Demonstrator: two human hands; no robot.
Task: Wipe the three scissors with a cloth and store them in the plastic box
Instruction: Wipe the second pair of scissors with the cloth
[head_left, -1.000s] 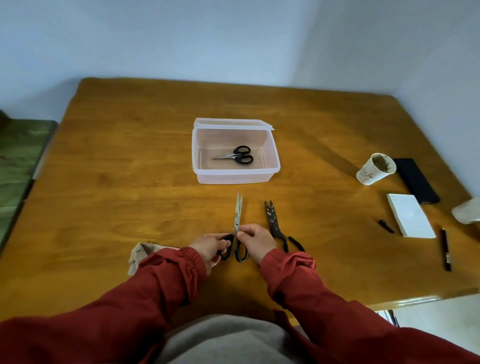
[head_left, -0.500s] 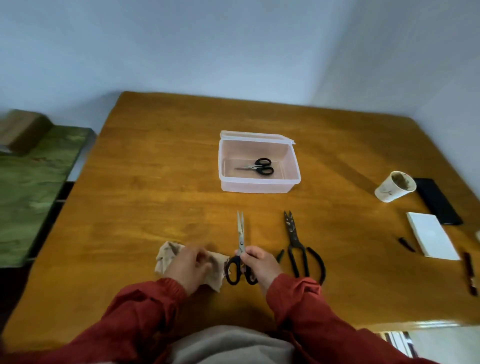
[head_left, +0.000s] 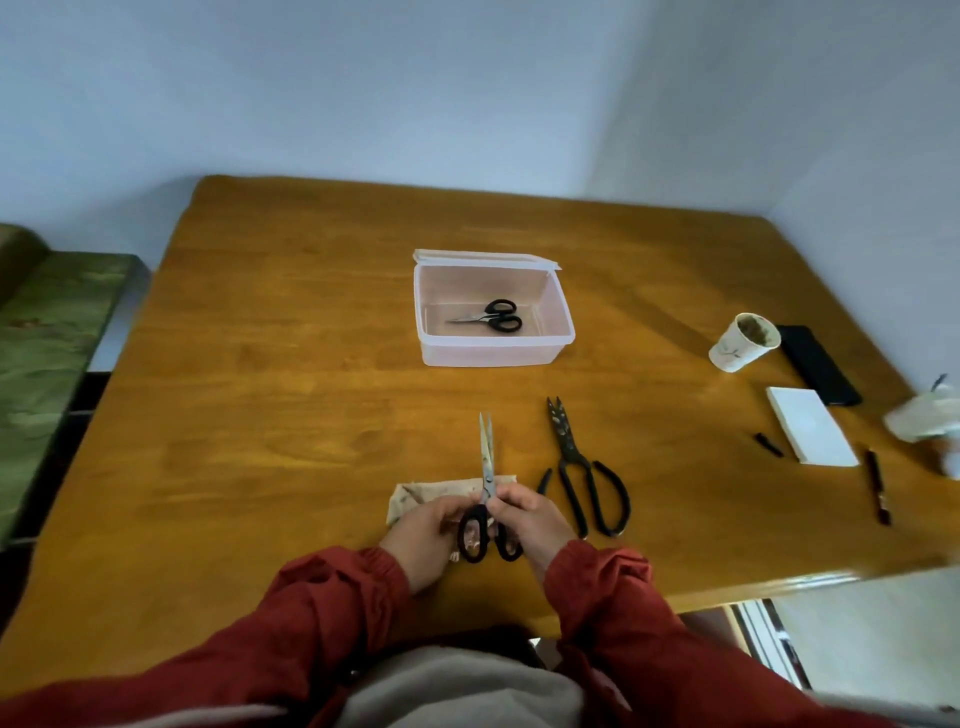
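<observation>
On my feed the right hand (head_left: 530, 525) pinched the black-handled steel scissors (head_left: 487, 467) just below the pivot, blades pointing toward the clear plastic box (head_left: 431, 358), where small black-handled scissors (head_left: 491, 317) lay. The left hand (head_left: 426, 535) sat on the crumpled beige cloth (head_left: 415, 496) beside the handle; I couldn't tell its grip. The large black shears (head_left: 576, 462) lay just to the right.

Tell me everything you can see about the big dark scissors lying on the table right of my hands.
The big dark scissors look like old metal shears: dull, spotted blades, slightly parted at the tips, point away towards the plastic box; long black handles face the person. They lie flat on the wooden table, just right of the right hand, untouched by it. A small black piece lies beside the handles' left.
</observation>
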